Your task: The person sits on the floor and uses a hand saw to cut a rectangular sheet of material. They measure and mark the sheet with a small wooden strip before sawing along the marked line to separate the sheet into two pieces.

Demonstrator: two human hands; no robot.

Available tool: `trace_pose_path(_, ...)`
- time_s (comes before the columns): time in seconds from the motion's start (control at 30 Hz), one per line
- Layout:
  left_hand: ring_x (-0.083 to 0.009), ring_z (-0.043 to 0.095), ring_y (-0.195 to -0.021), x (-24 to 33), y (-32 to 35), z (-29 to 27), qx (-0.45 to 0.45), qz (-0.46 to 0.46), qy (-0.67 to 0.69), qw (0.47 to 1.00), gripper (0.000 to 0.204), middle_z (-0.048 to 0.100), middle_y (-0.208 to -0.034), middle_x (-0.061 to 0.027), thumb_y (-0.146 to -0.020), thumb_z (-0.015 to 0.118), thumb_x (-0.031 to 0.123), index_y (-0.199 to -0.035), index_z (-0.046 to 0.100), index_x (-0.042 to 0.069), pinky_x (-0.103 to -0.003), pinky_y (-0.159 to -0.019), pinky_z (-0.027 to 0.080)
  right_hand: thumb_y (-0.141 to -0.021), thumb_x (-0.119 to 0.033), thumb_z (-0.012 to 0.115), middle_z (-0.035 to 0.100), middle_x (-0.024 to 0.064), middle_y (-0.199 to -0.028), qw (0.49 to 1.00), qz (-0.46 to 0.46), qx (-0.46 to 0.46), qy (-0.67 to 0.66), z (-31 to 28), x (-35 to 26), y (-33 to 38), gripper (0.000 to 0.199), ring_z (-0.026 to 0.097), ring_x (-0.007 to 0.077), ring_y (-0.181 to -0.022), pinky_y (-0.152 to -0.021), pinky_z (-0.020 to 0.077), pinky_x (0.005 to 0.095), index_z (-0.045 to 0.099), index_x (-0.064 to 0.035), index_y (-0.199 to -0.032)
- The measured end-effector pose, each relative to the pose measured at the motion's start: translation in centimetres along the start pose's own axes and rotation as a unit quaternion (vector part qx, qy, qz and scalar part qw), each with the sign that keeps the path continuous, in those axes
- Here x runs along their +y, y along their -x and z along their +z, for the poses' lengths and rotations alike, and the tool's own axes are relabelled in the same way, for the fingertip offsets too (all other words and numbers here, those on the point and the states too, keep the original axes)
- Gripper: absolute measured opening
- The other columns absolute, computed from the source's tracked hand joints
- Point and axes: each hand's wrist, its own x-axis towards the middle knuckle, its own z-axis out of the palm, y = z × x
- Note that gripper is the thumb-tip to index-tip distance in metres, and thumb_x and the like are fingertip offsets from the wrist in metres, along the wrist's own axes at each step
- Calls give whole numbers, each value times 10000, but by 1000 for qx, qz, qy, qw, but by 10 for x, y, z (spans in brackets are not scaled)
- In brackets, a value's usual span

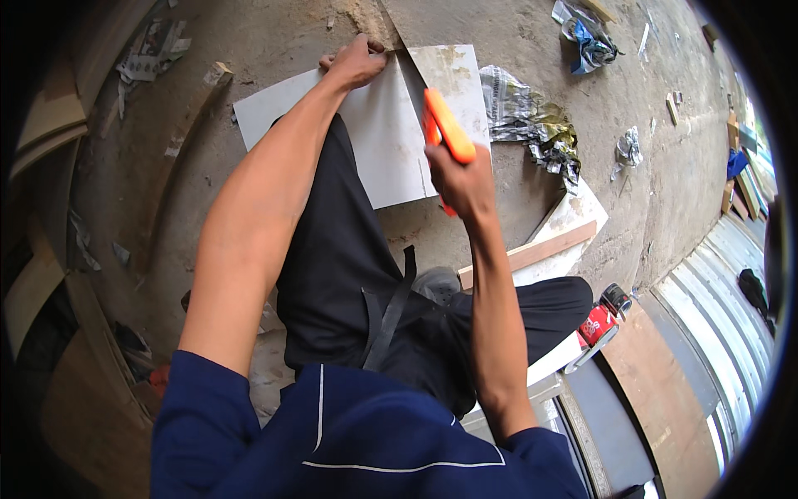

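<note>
A white board lies in front of me, with my left leg across part of it. My left hand is at its far edge, fingers curled and closed on the board. In my right hand is the orange handle of a hand saw, the fingers wrapped round it. The dark saw blade points away from me and passes across the board's far edge. A dark line runs down the board from beside the blade toward the near edge. My right hand is slightly blurred.
Crumpled newspaper lies right of the board. Nearer me, a wooden strip rests on another white piece. A long wooden strip is at left. Sawdust covers the floor beyond. A red can stands beside my right knee.
</note>
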Motion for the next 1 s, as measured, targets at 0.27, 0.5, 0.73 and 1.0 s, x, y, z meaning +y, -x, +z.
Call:
trace_pose_path(0.27, -268, 557, -1191, -7, 2, -8, 2, -22, -19, 1000, 588, 626, -1235, -123, -795, 664, 437, -1242, 547, 73, -508, -1035, 281, -832, -135, 662, 571, 70, -592, 997, -57, 30, 45, -2, 3, 56, 181, 552, 126, -586, -573, 440, 293, 627, 28, -760)
trace_pose_path(0.5, -286, 486, -1261, -26, 5, -18, -28, 24, 94, 995, 473, 567, -1307, -147, -847, 609, 353, -1266, 556, 140, -519, -1103, 213, -890, -72, 588, 373, -54, -516, 986, -51, 83, -136, -40, -27, 38, 211, 320, 48, -386, -372, 260, 234, 494, -48, -703)
trace_pose_path(0.73, -350, 169, -1430, 17, 26, -16, -46, -140, -59, 987, 594, 423, -1451, -141, -852, 448, 600, -1360, 515, 299, -693, -1052, -71, -839, -186, 670, 537, 29, -582, 996, -62, 63, 15, -19, 7, 42, 237, 477, 104, -560, -529, 395, 299, 603, 17, -736)
trace_pose_path(1.0, -393, 195, -1418, 19, 18, -11, -26, -157, -81, 984, 691, 405, -1469, -152, -801, 470, 720, -1344, 535, 299, -708, -1033, -88, -804, -149, 663, 515, 130, -563, 985, -144, 75, 56, 11, 13, 45, 190, 486, 207, -498, -524, 421, 335, 589, 12, -736)
